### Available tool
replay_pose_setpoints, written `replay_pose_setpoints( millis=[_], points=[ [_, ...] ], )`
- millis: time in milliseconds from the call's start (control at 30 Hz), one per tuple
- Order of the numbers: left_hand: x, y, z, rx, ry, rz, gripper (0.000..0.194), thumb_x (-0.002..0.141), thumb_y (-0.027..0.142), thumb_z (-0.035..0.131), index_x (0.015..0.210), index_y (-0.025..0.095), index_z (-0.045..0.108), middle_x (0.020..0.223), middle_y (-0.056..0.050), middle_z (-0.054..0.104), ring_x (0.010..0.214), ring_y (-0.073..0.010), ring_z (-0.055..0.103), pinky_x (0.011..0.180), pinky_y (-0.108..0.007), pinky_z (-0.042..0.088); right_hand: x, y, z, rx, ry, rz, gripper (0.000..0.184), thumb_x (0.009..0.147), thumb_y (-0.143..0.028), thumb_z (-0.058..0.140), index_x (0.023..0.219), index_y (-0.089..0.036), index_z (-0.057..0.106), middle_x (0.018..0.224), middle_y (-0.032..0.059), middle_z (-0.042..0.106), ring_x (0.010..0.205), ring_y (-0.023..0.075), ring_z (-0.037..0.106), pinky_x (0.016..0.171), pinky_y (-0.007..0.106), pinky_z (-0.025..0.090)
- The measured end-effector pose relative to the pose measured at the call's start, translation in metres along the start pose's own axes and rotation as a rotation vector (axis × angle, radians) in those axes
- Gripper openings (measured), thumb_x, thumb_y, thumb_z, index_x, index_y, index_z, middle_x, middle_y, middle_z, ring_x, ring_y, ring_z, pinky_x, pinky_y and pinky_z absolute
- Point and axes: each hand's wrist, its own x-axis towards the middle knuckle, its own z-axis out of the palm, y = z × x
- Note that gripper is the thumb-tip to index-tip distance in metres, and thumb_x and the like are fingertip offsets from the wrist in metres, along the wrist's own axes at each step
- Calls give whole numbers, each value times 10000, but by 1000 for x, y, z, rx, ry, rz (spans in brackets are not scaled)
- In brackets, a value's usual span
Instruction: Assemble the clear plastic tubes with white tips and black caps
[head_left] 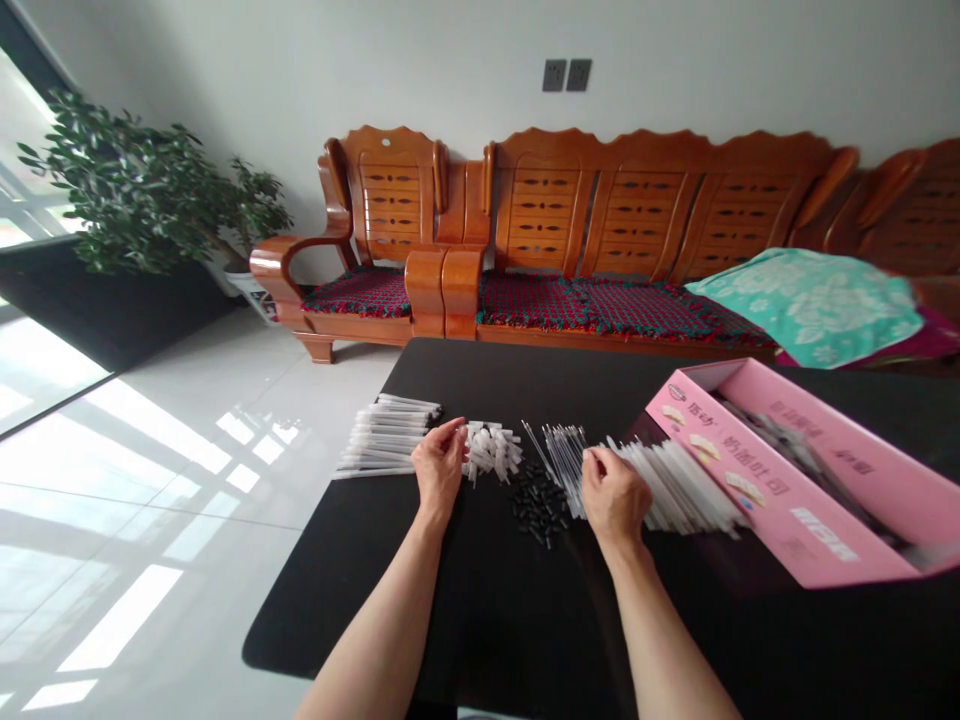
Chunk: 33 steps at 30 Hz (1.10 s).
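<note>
Facing the black table (330, 600), I take the heap of small black pieces (538, 510) as the centre of my clock. They are short and stubby, matt-looking, strewn in a loose patch with a few strays at its edges. At one o'clock, partly touching them, lie the thin rods (562, 452), slim and greyish with a metallic glint, fanned side by side. At eleven o'clock sits a jumbled mound of small white pieces (493, 455), short, pale and pointing every way.

My left hand (440, 465) is at ten o'clock, thumb and fingertips drawn together between that mound and the white tubes (382, 435). Those tubes lie further out at ten, stacked roughly parallel, frosty white, the far ones showing dark tips. My right hand (616, 495), at three o'clock, is curled with its knuckles up beside the rods. The fingers hide what may be inside, so I cannot fairly tell whether either hand grips anything.

Beyond the right hand, also at three, a row of milky tubes (686, 485) lies slanted, cloudy and slender, reaching toward the pink box (757, 500). Greyish contents (776, 437) show inside the box. A wooden bench (641, 205) stands at twelve to one.
</note>
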Motion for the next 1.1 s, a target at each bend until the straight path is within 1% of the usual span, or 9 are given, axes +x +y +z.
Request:
replay_pose_setpoints(
  millis=[167,267,400,467,567,667,767,900,1100],
  points=[
    [2,-2,1,57,-21,38,289,854,308,632,1069,163,761,676,-23,698,532,-141,655,565,-235,513,0,3,0,-17,-2,26,298,904,-314,516,855,-146,757,734,111,714,621,183,550,623,285,309],
    [5,-2,-6,55,58,82,300,882,321,590,1093,176,748,731,-26,717,569,-143,669,631,-254,533,0,4,0,-28,-4,29,293,906,-315,520,847,-147,753,722,107,708,607,178,538,618,285,301],
    [12,1,-40,11,234,64,357,880,381,581,1113,153,726,755,-38,724,636,-173,687,650,-277,542,-2,2,1,-45,-23,3,281,911,-293,520,839,-152,752,717,102,707,606,175,533,610,285,284],
    [16,0,-63,69,246,31,357,860,398,598,1074,147,736,730,-39,716,637,-186,685,648,-285,536,-2,0,2,-46,-28,-8,269,910,-281,526,838,-154,752,720,101,711,608,175,536,607,284,278],
    [17,-4,-94,301,131,-8,284,833,379,612,990,190,756,736,-30,717,636,-196,676,656,-299,521,-2,-2,2,-36,-29,-15,252,903,-273,540,820,-156,747,712,94,711,602,172,536,604,281,275],
    [12,-12,-109,551,-30,64,190,824,339,609,864,218,750,875,-35,734,690,-195,671,716,-311,500,-2,-2,3,-28,-31,-15,246,901,-269,543,817,-158,746,710,90,709,596,169,531,606,281,275],
    [6,-20,-110,664,-87,143,189,860,311,570,898,227,736,957,-31,717,714,-183,660,733,-305,478,-3,-2,4,-22,-35,-11,245,901,-273,544,821,-160,747,708,89,708,594,169,525,609,281,276],
    [6,-26,-101,707,-161,245,208,892,269,546,994,252,726,1035,-18,692,726,-160,647,734,-285,467,-4,0,6,-25,-46,-7,245,901,-281,549,813,-163,744,689,86,698,589,167,515,606,282,267],
    [8,-26,-94,820,-223,277,170,906,262,552,985,251,701,1058,-24,665,837,-179,652,716,-269,452,-4,1,7,-35,-69,0,238,903,-277,550,812,-161,737,678,84,689,575,160,493,597,283,250]
  ],
)
